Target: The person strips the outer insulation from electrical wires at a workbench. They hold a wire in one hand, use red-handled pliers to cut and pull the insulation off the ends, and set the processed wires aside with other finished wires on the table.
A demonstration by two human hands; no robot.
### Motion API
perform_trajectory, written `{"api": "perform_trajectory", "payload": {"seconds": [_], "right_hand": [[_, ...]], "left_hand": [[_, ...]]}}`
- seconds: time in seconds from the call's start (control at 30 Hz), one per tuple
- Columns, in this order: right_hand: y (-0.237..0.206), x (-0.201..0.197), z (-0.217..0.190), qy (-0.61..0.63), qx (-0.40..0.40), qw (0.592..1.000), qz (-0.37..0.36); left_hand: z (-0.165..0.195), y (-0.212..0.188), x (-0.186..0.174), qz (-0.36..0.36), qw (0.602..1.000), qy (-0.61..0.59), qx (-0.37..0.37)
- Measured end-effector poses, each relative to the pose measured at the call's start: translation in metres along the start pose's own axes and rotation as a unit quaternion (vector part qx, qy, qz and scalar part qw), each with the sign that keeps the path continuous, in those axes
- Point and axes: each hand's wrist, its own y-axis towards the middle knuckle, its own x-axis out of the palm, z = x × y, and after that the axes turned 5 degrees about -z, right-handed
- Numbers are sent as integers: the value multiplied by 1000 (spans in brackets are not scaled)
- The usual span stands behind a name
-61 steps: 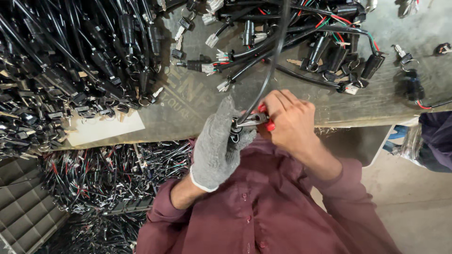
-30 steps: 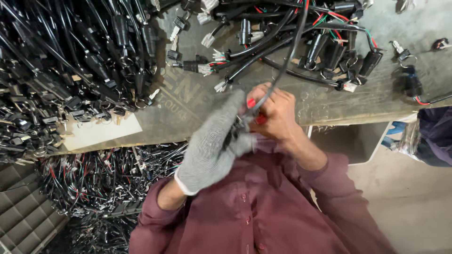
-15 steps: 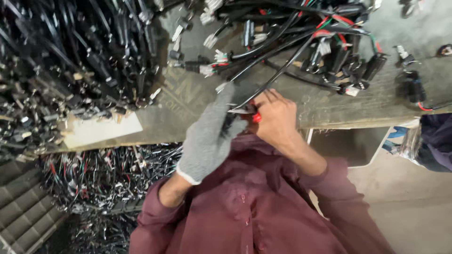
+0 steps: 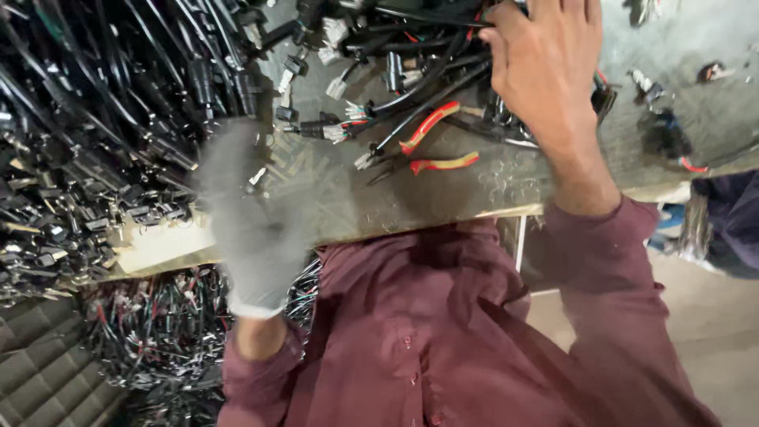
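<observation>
Right hand (image 4: pixel 545 67) bare, fingers spread, pressing down on black wires (image 4: pixel 427 71) at table's far side. Left hand (image 4: pixel 249 213) in grey glove, blurred, open, holding nothing, over table edge (image 4: pixel 443 198). Red-handled pliers (image 4: pixel 427 146) lying loose on table, between hands.

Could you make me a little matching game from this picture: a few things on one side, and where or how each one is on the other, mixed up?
Things:
1. left hand
2. right hand
3. pliers
4. maroon shirt

Descriptions:
A. lying loose on the workbench, red handles spread apart
B. bare, reaching into the pile of black cables at the top
C. in a grey glove, blurred, over the bench edge
D. below the bench edge, worn by the person

Pairs: 1-C, 2-B, 3-A, 4-D
</observation>
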Motion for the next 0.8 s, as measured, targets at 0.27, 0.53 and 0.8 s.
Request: {"api": "perform_trajectory", "payload": {"seconds": [0.27,0.53,0.8], "right_hand": [[-4,-79,-25,570,205,782,148],[-36,-32,-113,780,259,560,102],[-51,-61,-203,895,382,214,89]], "left_hand": [[54,27,71,-105,983,-106,103],[71,16,91,-235,931,-274,-59],[17,-29,97,15,871,-452,-191]]}}
